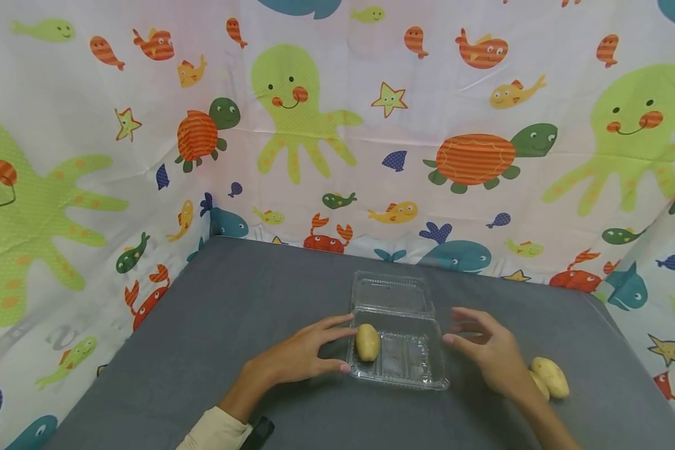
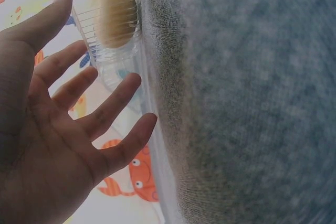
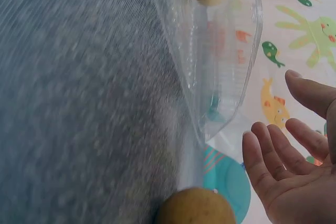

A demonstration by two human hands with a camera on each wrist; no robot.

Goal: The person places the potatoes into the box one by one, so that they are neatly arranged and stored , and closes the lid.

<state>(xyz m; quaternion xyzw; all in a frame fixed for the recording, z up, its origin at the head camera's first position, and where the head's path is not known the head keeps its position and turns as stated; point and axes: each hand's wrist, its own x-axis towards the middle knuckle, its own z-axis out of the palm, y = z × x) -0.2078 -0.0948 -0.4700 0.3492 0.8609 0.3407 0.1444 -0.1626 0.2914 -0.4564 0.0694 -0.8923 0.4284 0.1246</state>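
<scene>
**Grey bench, one potato in a clear clamshell, both hands at its sides**

The bench (image 1: 230, 294) has a dull grey covering that shows a coarse, fuzzy weave in the wrist views. At the near edge are a cream sleeve (image 1: 218, 431) and a black strap (image 1: 259, 433) on the left forearm.

To the right, two loose potatoes lie together: one whole in view (image 1: 551, 377), the other (image 1: 540, 385) partly hidden by the right forearm. They sit beside that arm, seemingly within easy reach.

The left hand (image 1: 306, 353) is spread wide, thumb by the near left corner of the tray (image 1: 419, 356), fingertips along its left wall, probably to steady so light a thing; firm contact is hard to tell. The right hand (image 1: 492, 350) hangs just right of the tray, fingers loosely bent and apart, holding nothing.

Inside the tray, a single potato (image 1: 367, 342) stands lengthwise against the left end, which leaves the ribbed floor beside it bare. It is smooth, yellow and egg-shaped. The thin, glossy plastic has rounded corners; its lid (image 1: 392, 294) lies folded back on the far side, giving access from above.

Beyond hangs a creased white curtain (image 1: 343, 69) printed with octopuses, turtles and crabs.
</scene>
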